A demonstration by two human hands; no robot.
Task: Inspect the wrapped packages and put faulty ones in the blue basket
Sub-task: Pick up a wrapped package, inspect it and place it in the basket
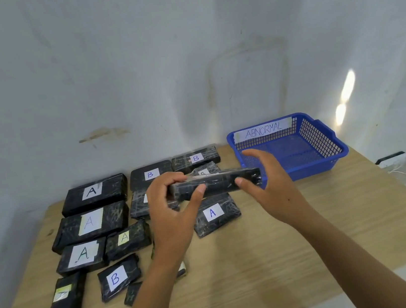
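Both hands, the left hand [170, 205] and right hand [266, 184], grip the ends of a black package [216, 184] above the tabletop [262, 250], near the blue basket [327, 152]; it looks stiff, light and slick-wrapped, best held endwise.

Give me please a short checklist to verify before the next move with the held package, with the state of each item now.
1. Grip on the package: ok, left hand and right hand hold its two ends.
2. Label facing the camera: not ok, the package is turned edge-on.
3. Fault in the wrapping: cannot tell.
4. Basket close by: ok, it stands on the table just behind the right hand.
5. Room in the basket: ok, its floor shows.
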